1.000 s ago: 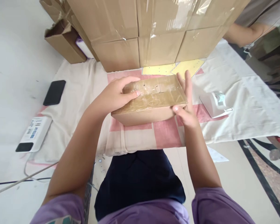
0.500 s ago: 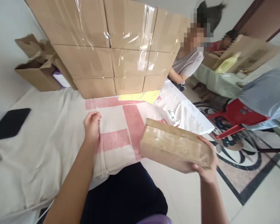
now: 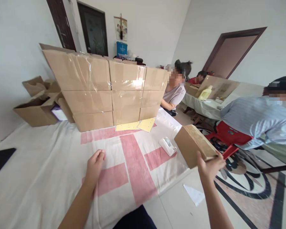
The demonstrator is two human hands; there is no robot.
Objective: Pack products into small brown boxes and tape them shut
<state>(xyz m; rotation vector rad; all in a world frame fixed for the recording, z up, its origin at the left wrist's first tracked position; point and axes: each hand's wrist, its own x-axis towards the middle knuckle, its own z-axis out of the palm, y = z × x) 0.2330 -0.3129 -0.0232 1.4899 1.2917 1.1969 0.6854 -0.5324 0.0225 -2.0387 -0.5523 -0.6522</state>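
A brown cardboard box (image 3: 193, 144) with shiny tape on its top is gripped at its near right end by my right hand (image 3: 211, 163). It is held up at the right edge of the cloth-covered table, partly over the floor. My left hand (image 3: 95, 163) is closed over the red-and-white patterned cloth (image 3: 138, 165), thumb against curled fingers; whatever may be inside cannot be made out. Between the hands, close to the box, lies a small white tape dispenser (image 3: 167, 146). Yellow cards (image 3: 146, 124) lie behind it.
A wall of stacked taped cartons (image 3: 92, 100) spans the back of the table. Left of it stands an open carton (image 3: 37, 109); a black flat item (image 3: 1, 162) lies at the left. Co-workers sit to the right, one on a red chair (image 3: 232, 135). White paper (image 3: 194, 194) lies on the floor.
My right hand has moved the box away from me and to the right, turning it. My left hand stays closed over the cloth. The view has tilted up, showing more of the room.
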